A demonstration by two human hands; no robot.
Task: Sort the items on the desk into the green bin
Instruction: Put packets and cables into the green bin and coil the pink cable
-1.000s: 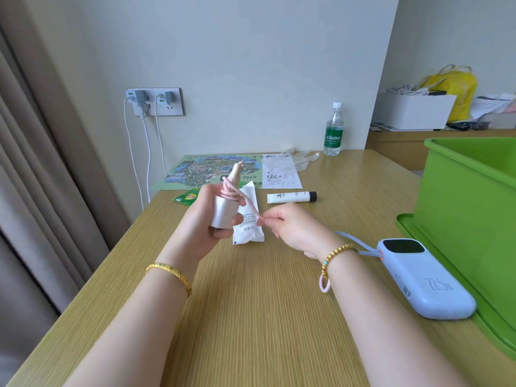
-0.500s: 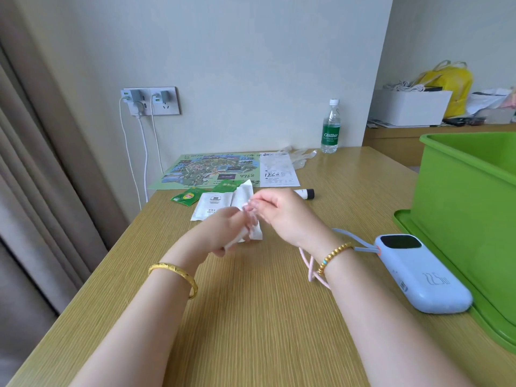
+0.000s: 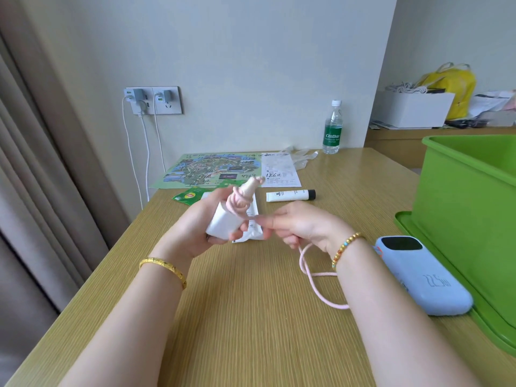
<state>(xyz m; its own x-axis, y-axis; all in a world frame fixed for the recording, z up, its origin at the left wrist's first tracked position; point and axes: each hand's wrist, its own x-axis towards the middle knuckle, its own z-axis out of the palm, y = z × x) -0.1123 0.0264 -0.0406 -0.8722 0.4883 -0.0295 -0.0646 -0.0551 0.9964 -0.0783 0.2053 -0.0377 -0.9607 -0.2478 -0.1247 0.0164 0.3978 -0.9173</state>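
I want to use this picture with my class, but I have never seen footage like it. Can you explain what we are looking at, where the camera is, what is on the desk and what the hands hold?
There is no machine: a person wears a camera on the head, looking down at their own bare hands. The left hand grips a white charger with a pink cable wound round it. The right hand pinches the cable's loose end. On the wooden desk lie a blue power bank, a white tube, a white packet, a green sachet, a map and a water bottle. The green bin stands at the right.
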